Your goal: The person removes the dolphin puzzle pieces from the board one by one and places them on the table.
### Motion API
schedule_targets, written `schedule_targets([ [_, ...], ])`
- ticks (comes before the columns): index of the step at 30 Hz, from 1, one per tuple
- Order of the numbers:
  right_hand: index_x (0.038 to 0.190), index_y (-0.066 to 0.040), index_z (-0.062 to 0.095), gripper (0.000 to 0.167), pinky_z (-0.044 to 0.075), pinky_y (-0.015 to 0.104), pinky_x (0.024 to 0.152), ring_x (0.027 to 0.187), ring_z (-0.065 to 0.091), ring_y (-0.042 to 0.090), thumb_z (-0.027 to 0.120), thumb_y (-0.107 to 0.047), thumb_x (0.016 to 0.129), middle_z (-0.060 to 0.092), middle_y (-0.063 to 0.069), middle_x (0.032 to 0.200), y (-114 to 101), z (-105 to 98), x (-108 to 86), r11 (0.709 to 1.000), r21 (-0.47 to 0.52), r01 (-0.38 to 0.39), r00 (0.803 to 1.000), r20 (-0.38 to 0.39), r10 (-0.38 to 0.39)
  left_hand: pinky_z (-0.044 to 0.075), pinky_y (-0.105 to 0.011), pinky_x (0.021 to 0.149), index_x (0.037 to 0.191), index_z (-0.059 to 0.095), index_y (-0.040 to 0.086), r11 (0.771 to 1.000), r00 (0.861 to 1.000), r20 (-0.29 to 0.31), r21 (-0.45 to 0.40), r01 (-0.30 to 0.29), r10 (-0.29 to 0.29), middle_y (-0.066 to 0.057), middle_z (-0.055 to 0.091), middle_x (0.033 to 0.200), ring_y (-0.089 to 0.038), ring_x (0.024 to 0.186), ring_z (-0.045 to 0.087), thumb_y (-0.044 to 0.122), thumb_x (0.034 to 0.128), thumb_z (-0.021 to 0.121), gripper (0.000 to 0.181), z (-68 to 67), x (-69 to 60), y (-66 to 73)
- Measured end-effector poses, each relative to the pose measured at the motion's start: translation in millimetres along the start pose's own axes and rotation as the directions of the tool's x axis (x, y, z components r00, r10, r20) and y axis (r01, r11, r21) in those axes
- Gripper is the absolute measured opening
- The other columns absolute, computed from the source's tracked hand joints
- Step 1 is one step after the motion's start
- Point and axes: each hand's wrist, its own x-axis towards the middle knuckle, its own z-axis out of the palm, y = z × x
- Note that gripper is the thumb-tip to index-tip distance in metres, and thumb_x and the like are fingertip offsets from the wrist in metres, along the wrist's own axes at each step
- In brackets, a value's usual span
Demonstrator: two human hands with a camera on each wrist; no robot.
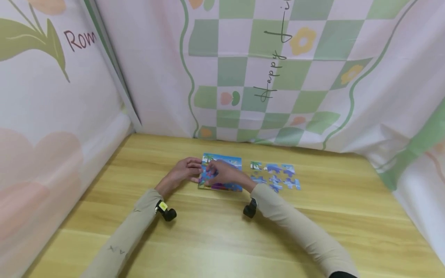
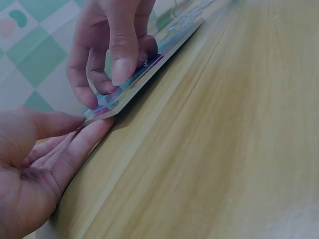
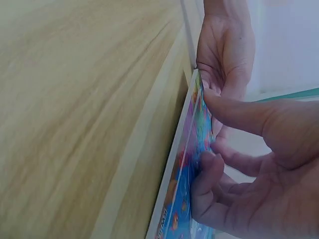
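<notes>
Pinching the puzzle board (image 1: 233, 160) at its left edge, your left hand (image 1: 187, 169) sits just left of the centre of the head view; the left wrist view shows your thumb on top of a corner and a finger beneath it. Your right hand (image 1: 227, 172) is over the board with bent fingers, covering much of its blue printed picture, and in the right wrist view its fingertips are at the printed face. You cannot tell from these views whether they grasp a piece.

The board lies at the middle of the head view, on the wooden table (image 1: 215, 235). Just right of it you have loose puzzle pieces (image 1: 275, 179), spread in rough rows. Across the top of the frame hangs a curtain (image 1: 233, 71) with green and white checks. Beige sleeves (image 1: 299, 227) cover your forearms.
</notes>
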Motion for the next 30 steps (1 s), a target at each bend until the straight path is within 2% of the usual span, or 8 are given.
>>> schedule_targets([
  [4,0.138,0.0,0.054,0.062,0.057,0.048,0.105,0.118,0.059,0.031,0.084,-0.029,0.092,0.057,0.019,0.133,-1.2,3.6,-2.3,0.998,-0.005,-0.062,0.997,-0.044,0.062,0.068,-0.033,0.085,0.145,0.047,-0.005,1.0,1.0,-0.004,0.002,0.001,-0.001,-0.023,0.06,0.133,-0.02,0.102,0.068,-0.009,0.0988,0.061,0.049,0.6,0.4,-1.6],
  [6,0.134,0.0,0.053,0.061,0.055,0.047,0.104,0.116,0.055,0.03,0.085,-0.028,0.09,0.052,0.019,0.132,-2.2,4.9,-3.4,0.997,0.0,-0.078,0.995,-0.057,0.077,0.068,-0.033,0.084,0.145,0.047,-0.006,1.0,1.0,-0.004,0.003,-0.003,0.003,-0.022,0.061,0.131,-0.019,0.102,0.068,-0.009,0.0987,0.06,0.048,0.6,0.2,-2.1],
  [9,0.12,0.0,0.056,0.053,0.054,0.036,0.091,0.104,0.05,0.024,0.088,-0.025,0.086,0.051,0.014,0.119,-3.8,5.9,-4.5,0.997,-0.011,-0.072,0.995,-0.069,0.071,0.069,-0.032,0.083,0.145,0.047,-0.007,1.0,1.0,0.0,0.008,-0.012,0.012,-0.022,0.062,0.13,-0.019,0.103,0.068,-0.009,0.0988,0.06,0.049,0.3,-0.3,-2.1],
  [12,0.106,0.001,0.057,0.046,0.046,0.027,0.073,0.088,0.046,0.02,0.09,-0.021,0.084,0.053,0.01,0.102,-5.5,6.1,-4.6,0.999,-0.026,-0.045,0.996,-0.074,0.043,0.069,-0.031,0.082,0.146,0.047,-0.006,1.0,1.0,-0.003,0.008,-0.005,0.005,-0.022,0.061,0.131,-0.018,0.102,0.068,-0.008,0.099,0.061,0.049,0.4,-0.5,-1.2],
  [15,0.101,0.002,0.059,0.042,0.042,0.023,0.065,0.078,0.045,0.017,0.091,-0.019,0.083,0.056,0.009,0.092,-6.4,7.0,-4.2,0.999,-0.037,-0.029,0.996,-0.088,0.025,0.069,-0.031,0.082,0.146,0.047,-0.005,1.0,1.0,-0.01,0.006,0.005,-0.005,-0.023,0.06,0.133,-0.018,0.099,0.068,-0.008,0.0988,0.061,0.049,0.9,0.0,-0.4],
  [20,0.099,0.001,0.061,0.04,0.044,0.021,0.063,0.074,0.047,0.015,0.091,-0.018,0.082,0.058,0.007,0.09,-6.1,9.4,-1.4,0.998,-0.025,-0.05,0.993,-0.112,0.047,0.069,-0.031,0.082,0.146,0.047,-0.005,1.0,1.0,-0.012,0.003,0.007,-0.007,-0.024,0.057,0.136,-0.019,0.097,0.068,-0.008,0.0988,0.061,0.049,0.9,0.3,0.5],
  [25,0.097,0.001,0.059,0.04,0.042,0.02,0.06,0.07,0.045,0.014,0.092,-0.018,0.082,0.053,0.003,0.085,-4.5,11.0,0.3,0.997,0.009,-0.073,0.991,-0.108,0.073,0.068,-0.031,0.083,0.146,0.047,-0.004,1.0,1.0,-0.003,0.023,0.006,-0.006,-0.025,0.056,0.138,-0.02,0.1,0.067,-0.005,0.0997,0.062,0.049,0.1,-0.1,-1.3],
  [30,0.096,-0.001,0.058,0.042,0.042,0.021,0.06,0.071,0.046,0.015,0.092,-0.02,0.082,0.053,0.004,0.086,-3.7,10.6,0.3,0.996,0.008,-0.086,0.989,-0.116,0.086,0.069,-0.032,0.083,0.145,0.046,-0.006,1.0,1.0,-0.002,0.025,-0.006,0.006,-0.025,0.057,0.137,-0.021,0.101,0.067,-0.006,0.0996,0.062,0.048,0.4,-0.4,-1.2],
])
